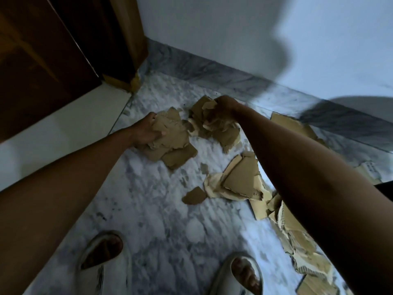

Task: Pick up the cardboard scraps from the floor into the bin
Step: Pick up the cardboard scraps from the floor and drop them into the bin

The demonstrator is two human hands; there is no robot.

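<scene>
No readable writing or brand shows on anything; a scrap at the far right edge carries faint dotted marks too blurred to read. Both arms reach forward and down over the marble floor point(161, 220). The left hand point(146, 133) has its grip closed on a bunch of cardboard scraps point(170, 135), thumb over the top sheet, the bunch touching further pieces on the floor. The right hand point(223, 109), wrist bent downward, holds a second clump of torn cardboard point(204, 116) in curled fingers. More loose scraps point(240, 179) lie between the arms and trail along the right side under the right forearm. Two feet in pale slippers point(102, 258) stand at the bottom edge. A brown door point(42, 60) stands at upper left.
</scene>
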